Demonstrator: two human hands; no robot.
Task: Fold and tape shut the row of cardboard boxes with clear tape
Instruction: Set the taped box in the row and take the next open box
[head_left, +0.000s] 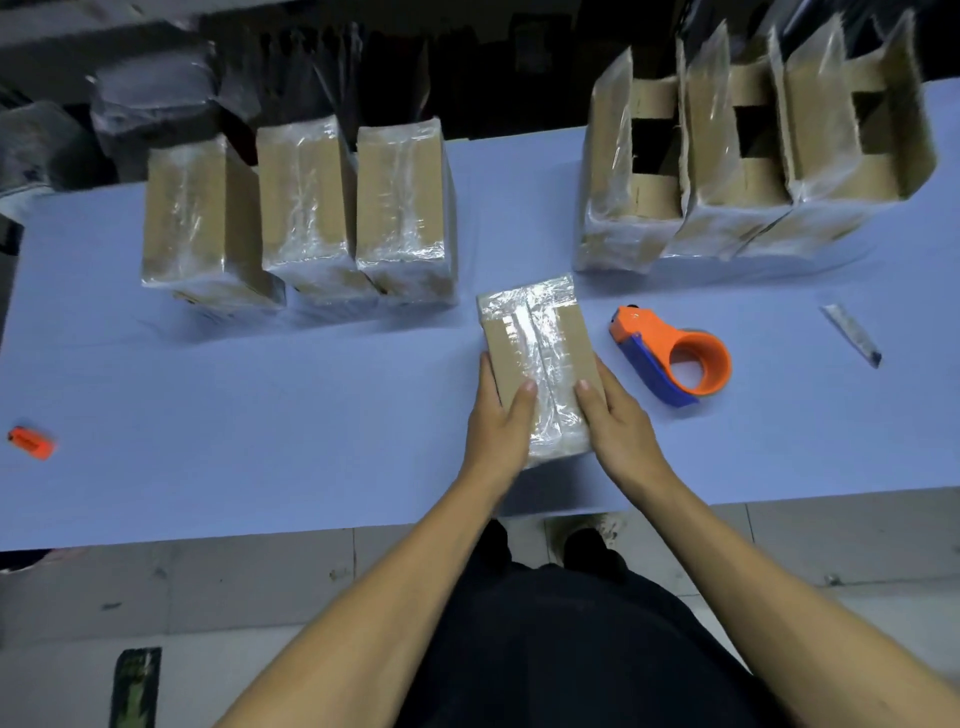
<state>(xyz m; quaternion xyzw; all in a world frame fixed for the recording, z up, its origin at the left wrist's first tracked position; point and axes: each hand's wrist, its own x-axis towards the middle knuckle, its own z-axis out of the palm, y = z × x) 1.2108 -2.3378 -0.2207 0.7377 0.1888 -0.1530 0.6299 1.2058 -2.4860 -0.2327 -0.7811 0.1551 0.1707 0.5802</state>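
Both hands hold one closed brown cardboard box (537, 358) wrapped in glossy clear tape, lying flat on the pale blue table (260, 415) near its front edge. The left hand (501, 421) clasps the box's left long side, thumb laid over the top face and the other fingers down the side wall. The right hand (615, 421) mirrors it on the right side, thumb on top beside the taped centre seam. So each grip is clenched onto this box, one on either flank, with the box's near end between the two wrists and its far end reaching away from them.

Just to the right of the right-hand grip, apart from the box, lies an orange and blue plastic tape dispenser (675, 356) on its side. Further right again a narrow silvery strip (852, 335) lies on the table. Well to the left of the left-hand grip sits a small orange object (30, 442); what it is cannot be told.

Beyond the grips and to the left stand three closed, tape-wrapped cardboard boxes (306, 208) in a row, close together. Beyond and to the right stand three open cardboard boxes (737, 156), their long flaps upright and film-covered, the short flaps folded inward, packed side by side.

Behind the table are dark wrapped bundles (150, 98). Below the arms, a grey tiled floor (208, 587) shows.
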